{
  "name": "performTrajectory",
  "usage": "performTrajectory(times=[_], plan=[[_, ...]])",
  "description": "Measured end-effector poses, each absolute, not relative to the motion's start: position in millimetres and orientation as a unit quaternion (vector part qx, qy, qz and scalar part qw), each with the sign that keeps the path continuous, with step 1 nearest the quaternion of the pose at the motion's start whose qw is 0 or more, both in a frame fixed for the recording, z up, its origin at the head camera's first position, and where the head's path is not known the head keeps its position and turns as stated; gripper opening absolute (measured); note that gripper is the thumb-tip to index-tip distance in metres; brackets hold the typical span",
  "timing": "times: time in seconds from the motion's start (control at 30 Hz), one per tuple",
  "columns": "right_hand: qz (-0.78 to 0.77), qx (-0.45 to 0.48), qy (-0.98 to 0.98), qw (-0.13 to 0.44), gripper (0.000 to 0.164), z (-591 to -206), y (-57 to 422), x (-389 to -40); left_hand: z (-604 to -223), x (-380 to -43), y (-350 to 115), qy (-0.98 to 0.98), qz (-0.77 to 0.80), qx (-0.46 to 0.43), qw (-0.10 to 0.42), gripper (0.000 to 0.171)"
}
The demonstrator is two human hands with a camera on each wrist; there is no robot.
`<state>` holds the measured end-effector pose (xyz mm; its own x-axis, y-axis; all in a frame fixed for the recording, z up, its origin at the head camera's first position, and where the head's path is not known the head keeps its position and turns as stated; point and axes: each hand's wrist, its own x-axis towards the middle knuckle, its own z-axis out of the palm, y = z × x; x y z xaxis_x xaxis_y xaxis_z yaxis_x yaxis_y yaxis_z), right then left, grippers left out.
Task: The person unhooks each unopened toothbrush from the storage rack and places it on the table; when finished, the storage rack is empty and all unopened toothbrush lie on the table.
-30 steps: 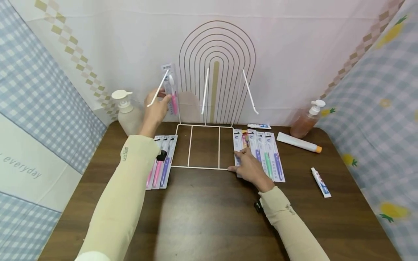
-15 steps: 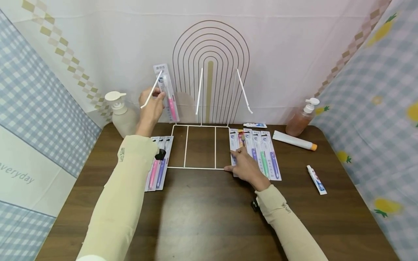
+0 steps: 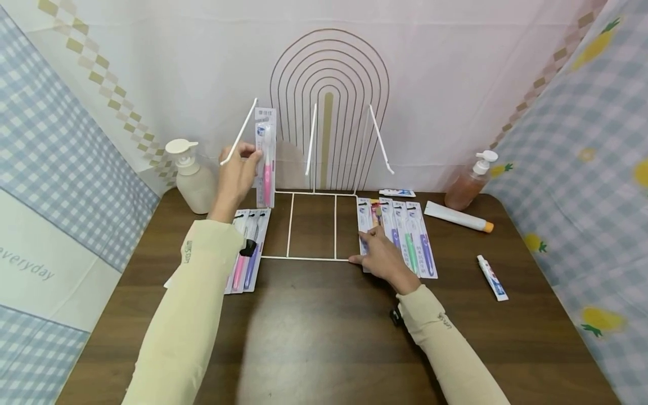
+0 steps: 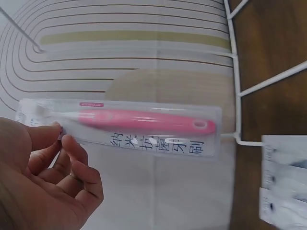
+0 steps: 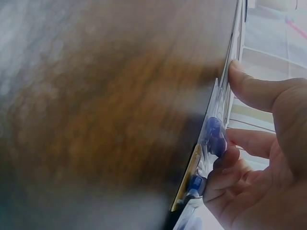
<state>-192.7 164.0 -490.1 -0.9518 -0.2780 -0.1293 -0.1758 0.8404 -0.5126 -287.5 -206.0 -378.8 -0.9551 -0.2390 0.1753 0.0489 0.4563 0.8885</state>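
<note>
My left hand (image 3: 237,177) pinches a packaged pink toothbrush (image 3: 267,183) between thumb and fingers. The pack stands nearly upright just right of the left prong (image 3: 239,132) of a white wire rack (image 3: 304,259). In the left wrist view, thumb and forefinger grip the edge of the toothbrush pack (image 4: 144,122) near its brush-head end. My right hand (image 3: 382,259) rests at the rack's front right corner, its thumb on the wire and its fingers on packaged toothbrushes (image 3: 412,242). The right wrist view shows the fingertips against a purple toothbrush handle (image 5: 217,136).
More packaged toothbrushes (image 3: 245,264) lie left of the rack, partly under my left sleeve. A cream pump bottle (image 3: 196,183) stands back left, an amber pump bottle (image 3: 466,188) back right. Toothpaste tubes (image 3: 458,217) lie on the right. Two more prongs (image 3: 379,138) jut forward.
The toothbrush pack in my left hand has come down and turned more upright, shifting to the right side of the left prong. My right hand stays at the rack's corner.
</note>
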Motion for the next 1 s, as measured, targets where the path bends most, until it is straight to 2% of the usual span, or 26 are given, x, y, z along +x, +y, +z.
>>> performTrajectory(times=[0.07, 0.13, 0.43, 0.67, 0.83, 1.0], plan=[[-0.251, -0.119, 0.956, 0.099, 0.086, -490, 164, -193, -408, -302, -221, -0.844, -0.516, 0.066, 0.132, 0.026], [-0.251, -0.12, 0.955, 0.099, 0.087, -490, 164, -194, -420, -297, -228, -0.838, -0.53, 0.069, 0.11, 0.027], [-0.266, -0.136, 0.95, 0.091, 0.09, -505, 171, -201, -510, -284, -273, -0.838, -0.523, 0.101, 0.116, 0.034], [-0.261, -0.133, 0.951, 0.096, 0.088, -493, 167, -196, -516, -236, -293, -0.836, -0.514, 0.157, 0.108, 0.035], [-0.26, -0.138, 0.951, 0.09, 0.088, -499, 168, -198, -554, -240, -321, -0.857, -0.474, 0.187, 0.079, 0.036], [-0.264, -0.123, 0.95, 0.113, 0.087, -490, 166, -195, -569, -234, -338, -0.86, -0.474, 0.182, 0.046, 0.041]])
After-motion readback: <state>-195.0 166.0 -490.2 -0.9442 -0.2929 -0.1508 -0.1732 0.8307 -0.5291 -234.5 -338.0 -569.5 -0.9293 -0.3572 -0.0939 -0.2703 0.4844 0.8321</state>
